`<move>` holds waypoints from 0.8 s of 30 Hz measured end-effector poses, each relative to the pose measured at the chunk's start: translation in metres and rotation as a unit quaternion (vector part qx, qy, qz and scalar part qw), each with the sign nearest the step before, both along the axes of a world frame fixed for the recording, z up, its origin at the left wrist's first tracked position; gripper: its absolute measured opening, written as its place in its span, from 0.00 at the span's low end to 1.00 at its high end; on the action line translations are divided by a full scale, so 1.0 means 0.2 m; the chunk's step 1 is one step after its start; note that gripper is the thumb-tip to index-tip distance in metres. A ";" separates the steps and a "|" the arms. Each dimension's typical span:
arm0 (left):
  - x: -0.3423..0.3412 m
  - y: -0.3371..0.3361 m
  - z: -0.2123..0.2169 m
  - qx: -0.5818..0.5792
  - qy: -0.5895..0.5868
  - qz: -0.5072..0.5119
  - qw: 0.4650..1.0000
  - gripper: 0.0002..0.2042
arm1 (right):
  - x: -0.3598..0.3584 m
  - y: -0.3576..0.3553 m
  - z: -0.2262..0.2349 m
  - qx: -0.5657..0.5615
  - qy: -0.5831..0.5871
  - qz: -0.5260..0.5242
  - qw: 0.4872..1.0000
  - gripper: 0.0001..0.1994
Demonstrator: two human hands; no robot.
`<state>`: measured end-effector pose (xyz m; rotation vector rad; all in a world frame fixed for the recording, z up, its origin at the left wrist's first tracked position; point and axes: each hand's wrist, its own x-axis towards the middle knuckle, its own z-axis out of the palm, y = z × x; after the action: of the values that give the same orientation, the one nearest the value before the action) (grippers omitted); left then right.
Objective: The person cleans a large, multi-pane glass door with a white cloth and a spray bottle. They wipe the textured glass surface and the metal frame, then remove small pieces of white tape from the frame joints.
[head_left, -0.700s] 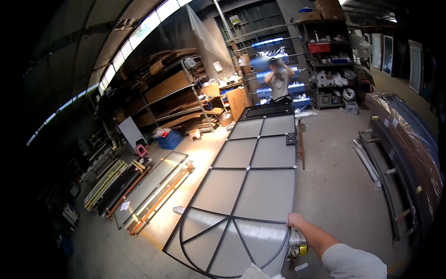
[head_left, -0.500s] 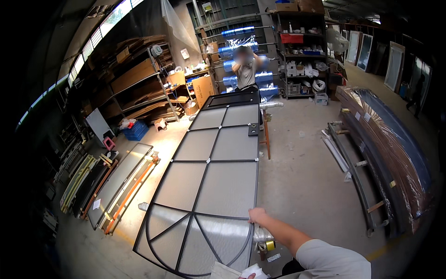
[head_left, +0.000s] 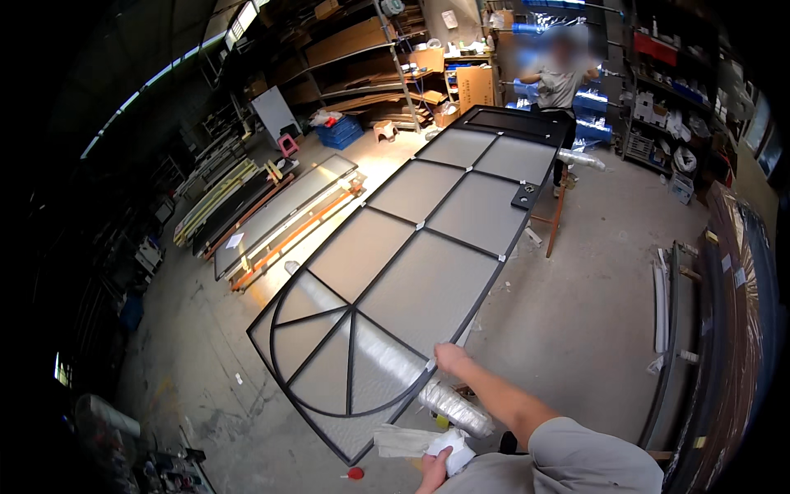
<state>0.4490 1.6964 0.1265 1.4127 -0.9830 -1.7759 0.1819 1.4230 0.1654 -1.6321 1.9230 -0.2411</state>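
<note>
A long black-framed glass door panel lies flat before me, with crossing bars and an arched fan pattern at the near end. My right hand is at its right edge, fingers closed, the tips against a small white piece on the frame, where a bar joins. Similar white pieces sit at several other bar joints. Low in the view, my left hand is closed on a wad of white paper. A flat pale strip sticks out from it over the panel's near corner.
Plastic-wrapped rolls support the panel. Another person stands at its far end. Framed panels lie at left, beside a blue crate. Wrapped long profiles and a rack stand at right; shelves are behind.
My view has turned left, so the panel appears slanted to the right. My right hand stays at the panel's edge, where a white piece now shows. More of my left hand and the paper is visible.
</note>
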 end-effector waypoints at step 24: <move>-0.71 0.08 0.29 0.014 -0.029 0.290 0.957 0.16 | 0.18 -0.50 0.01 0.057 0.156 0.520 0.838 0.15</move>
<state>0.3065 1.7116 0.1845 1.5762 -0.4920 -1.3192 0.2185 1.3223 0.1680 -2.4577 0.9381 0.5990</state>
